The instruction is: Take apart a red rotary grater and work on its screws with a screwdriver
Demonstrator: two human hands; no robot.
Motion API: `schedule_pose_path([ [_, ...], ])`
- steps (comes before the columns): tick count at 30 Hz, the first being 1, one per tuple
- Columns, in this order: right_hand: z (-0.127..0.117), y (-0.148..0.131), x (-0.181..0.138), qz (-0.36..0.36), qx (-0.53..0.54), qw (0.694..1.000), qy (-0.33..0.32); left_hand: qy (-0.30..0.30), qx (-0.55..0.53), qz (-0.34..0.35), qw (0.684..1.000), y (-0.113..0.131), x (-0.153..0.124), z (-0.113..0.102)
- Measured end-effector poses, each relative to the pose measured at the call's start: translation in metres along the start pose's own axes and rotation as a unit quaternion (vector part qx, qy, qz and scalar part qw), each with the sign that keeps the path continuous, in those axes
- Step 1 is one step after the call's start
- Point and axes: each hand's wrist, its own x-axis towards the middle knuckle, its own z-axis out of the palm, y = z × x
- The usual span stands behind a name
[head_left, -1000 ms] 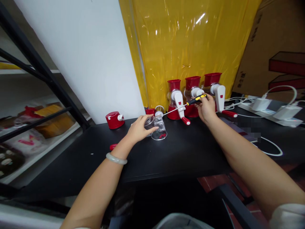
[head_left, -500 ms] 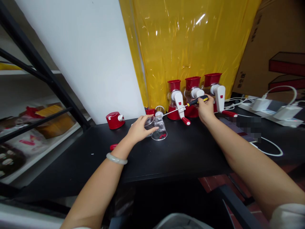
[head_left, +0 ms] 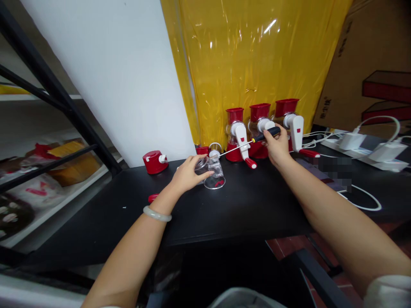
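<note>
My left hand (head_left: 190,172) grips a clear plastic grater body (head_left: 215,171) that lies on the black table (head_left: 192,218). In my right hand (head_left: 276,143) is a screwdriver (head_left: 269,134) with a black and yellow handle. Its thin shaft slopes down to the left, and the tip meets or nearly meets the upper edge of the clear body; the exact contact is too small to tell. Just behind the body sits a metal grater drum (head_left: 215,148), with a small red part (head_left: 202,150) beside it.
Three red and white rotary graters, including the leftmost grater (head_left: 238,132), stand along the back. A red base (head_left: 155,162) is at left, and a red handle (head_left: 153,197) shows beside my left wrist. Plugs and cables on a power strip (head_left: 372,147) lie at right.
My right hand's fingers have shifted slightly on the screwdriver handle. The left hand and the clear body stay in place.
</note>
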Motion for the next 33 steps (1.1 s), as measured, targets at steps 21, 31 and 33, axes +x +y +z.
schedule_pose_path([
  [21,0.003,-0.004,-0.002,0.058,0.063,0.996,-0.007,0.001,0.002,0.005,1.000,0.000,0.000,0.000],
  [31,0.001,-0.011,-0.004,0.046,0.019,0.999,0.013,0.002,-0.001,0.006,1.000,0.001,0.000,-0.001],
  [33,0.000,-0.009,-0.004,0.033,0.023,0.999,0.013,0.001,-0.003,0.005,1.000,0.001,0.000,-0.002],
])
